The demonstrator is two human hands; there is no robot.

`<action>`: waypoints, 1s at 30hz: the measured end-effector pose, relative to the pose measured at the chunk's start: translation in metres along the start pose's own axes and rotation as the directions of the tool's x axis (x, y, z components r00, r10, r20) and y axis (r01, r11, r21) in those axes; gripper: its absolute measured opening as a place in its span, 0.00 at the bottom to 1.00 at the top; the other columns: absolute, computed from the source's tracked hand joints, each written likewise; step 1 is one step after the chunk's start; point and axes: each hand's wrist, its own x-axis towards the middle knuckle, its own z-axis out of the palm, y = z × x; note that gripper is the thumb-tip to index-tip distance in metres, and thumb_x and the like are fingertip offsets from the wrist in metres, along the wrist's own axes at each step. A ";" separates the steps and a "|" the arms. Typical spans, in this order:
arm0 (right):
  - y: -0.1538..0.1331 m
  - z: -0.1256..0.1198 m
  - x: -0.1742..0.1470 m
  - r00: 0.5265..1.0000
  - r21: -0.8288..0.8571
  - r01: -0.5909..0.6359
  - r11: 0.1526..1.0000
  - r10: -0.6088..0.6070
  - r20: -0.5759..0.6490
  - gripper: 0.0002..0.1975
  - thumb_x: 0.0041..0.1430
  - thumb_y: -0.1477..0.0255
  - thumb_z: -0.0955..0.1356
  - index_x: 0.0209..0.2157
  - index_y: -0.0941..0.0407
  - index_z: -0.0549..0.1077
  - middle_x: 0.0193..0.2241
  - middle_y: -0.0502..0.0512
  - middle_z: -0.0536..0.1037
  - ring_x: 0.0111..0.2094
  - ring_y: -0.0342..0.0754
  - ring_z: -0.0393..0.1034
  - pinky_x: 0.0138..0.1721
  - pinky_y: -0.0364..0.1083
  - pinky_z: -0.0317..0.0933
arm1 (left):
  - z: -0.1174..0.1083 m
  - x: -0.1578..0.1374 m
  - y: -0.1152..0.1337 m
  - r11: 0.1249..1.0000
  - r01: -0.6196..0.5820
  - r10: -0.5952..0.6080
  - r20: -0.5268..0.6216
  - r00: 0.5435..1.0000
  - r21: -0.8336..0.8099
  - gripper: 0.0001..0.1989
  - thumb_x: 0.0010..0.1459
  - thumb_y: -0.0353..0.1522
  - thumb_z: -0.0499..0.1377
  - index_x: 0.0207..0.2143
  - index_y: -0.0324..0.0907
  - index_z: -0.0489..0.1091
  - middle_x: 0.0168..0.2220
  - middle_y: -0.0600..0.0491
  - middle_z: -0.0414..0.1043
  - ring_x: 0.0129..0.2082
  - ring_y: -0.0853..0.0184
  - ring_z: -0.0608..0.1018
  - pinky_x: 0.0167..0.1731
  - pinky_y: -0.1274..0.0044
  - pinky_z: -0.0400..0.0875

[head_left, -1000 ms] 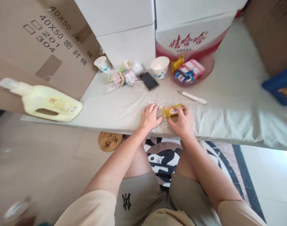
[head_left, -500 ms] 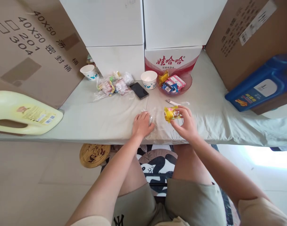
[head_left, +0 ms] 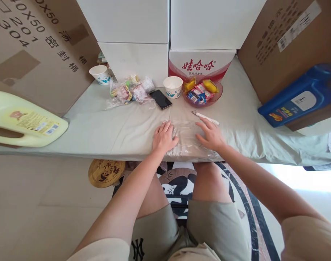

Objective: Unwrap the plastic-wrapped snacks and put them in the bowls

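In the head view, the left hand (head_left: 162, 138) lies palm down at the near edge of the cloth-covered table (head_left: 121, 139), its thumb apart from the fingers, on the left end of a sheet of clear plastic (head_left: 186, 137). Crumpled film shows beside the thumb, but whether the hand grips it or only presses cannot be told. The right hand (head_left: 211, 135) is spread wide with nothing between its fingers, over the right end of the film and just short of a white-handled tool (head_left: 209, 118); contact with the plastic is unclear. The film lies nearly flat between the two hands. Behind it, a pink see-through bowl (head_left: 219, 95) holds two yellow packets (head_left: 210, 86) among pink and blue ones, with a paper bowl (head_left: 173, 90) and a phone (head_left: 161, 99) to its left. The step in hand looks like steadying or smoothing the plastic. From here, a good move on the film calls for the left hand to anchor it while the right pinches a loose edge, clear of the tool's metal end.
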 end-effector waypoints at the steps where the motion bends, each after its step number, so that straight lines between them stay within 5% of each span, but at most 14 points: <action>1: -0.005 0.005 -0.015 0.999 -0.036 0.025 0.999 -0.026 -0.033 0.23 0.63 0.63 0.65 0.57 0.57 0.71 0.64 0.68 0.65 0.65 0.66 0.59 0.61 0.64 0.58 | 0.000 0.000 0.000 1.000 -0.003 0.003 -0.003 1.000 0.001 0.24 0.58 0.36 0.56 0.57 0.41 0.70 0.71 0.48 0.56 0.70 0.52 0.60 0.67 0.60 0.56; 6: -0.008 0.015 -0.042 0.982 -0.120 0.003 0.993 -0.026 -0.189 0.13 0.62 0.73 0.64 0.45 0.51 0.78 0.51 0.62 0.75 0.57 0.61 0.66 0.55 0.59 0.59 | 0.002 -0.004 0.001 1.000 0.025 -0.024 -0.034 0.999 0.006 0.23 0.58 0.37 0.58 0.56 0.44 0.71 0.73 0.47 0.48 0.72 0.48 0.53 0.66 0.58 0.57; 11: -0.004 0.017 -0.031 0.996 0.005 -0.030 1.000 0.029 0.087 0.15 0.63 0.72 0.61 0.41 0.54 0.79 0.38 0.62 0.76 0.41 0.56 0.69 0.45 0.55 0.64 | 0.001 -0.010 0.008 0.993 0.113 -0.108 -0.111 0.988 0.044 0.22 0.58 0.37 0.59 0.56 0.45 0.72 0.58 0.40 0.63 0.62 0.48 0.66 0.61 0.57 0.62; 14: -0.004 0.017 -0.026 0.993 0.043 -0.078 0.996 0.073 0.096 0.20 0.60 0.72 0.61 0.51 0.56 0.76 0.50 0.65 0.75 0.51 0.61 0.67 0.52 0.60 0.63 | 0.001 -0.012 0.010 0.992 0.119 -0.115 -0.125 0.986 0.030 0.21 0.59 0.37 0.58 0.54 0.47 0.73 0.58 0.40 0.62 0.62 0.47 0.65 0.60 0.56 0.63; 18: -0.003 0.021 -0.023 0.982 0.051 -0.153 0.987 0.146 0.119 0.33 0.55 0.72 0.63 0.64 0.53 0.67 0.69 0.61 0.59 0.69 0.69 0.50 0.63 0.71 0.51 | 0.003 -0.010 0.008 0.984 0.176 -0.177 -0.166 0.970 -0.022 0.23 0.58 0.39 0.59 0.57 0.49 0.71 0.66 0.42 0.56 0.67 0.45 0.60 0.63 0.54 0.60; 27: 0.004 0.031 -0.021 0.961 0.024 -0.195 0.980 0.186 0.202 0.30 0.58 0.66 0.64 0.63 0.50 0.70 0.69 0.60 0.61 0.69 0.71 0.50 0.64 0.73 0.45 | -0.013 0.034 -0.025 0.892 0.442 -0.447 -0.034 0.894 -0.096 0.22 0.56 0.41 0.60 0.53 0.47 0.73 0.66 0.40 0.60 0.66 0.41 0.63 0.61 0.46 0.59; 30: 0.003 0.030 -0.021 0.964 0.036 -0.194 0.980 0.184 0.191 0.30 0.59 0.66 0.64 0.63 0.51 0.70 0.68 0.60 0.61 0.69 0.71 0.50 0.65 0.72 0.45 | -0.030 0.030 -0.031 0.935 0.336 -0.350 -0.147 0.925 -0.111 0.20 0.58 0.36 0.59 0.52 0.43 0.72 0.62 0.38 0.64 0.63 0.45 0.68 0.60 0.52 0.64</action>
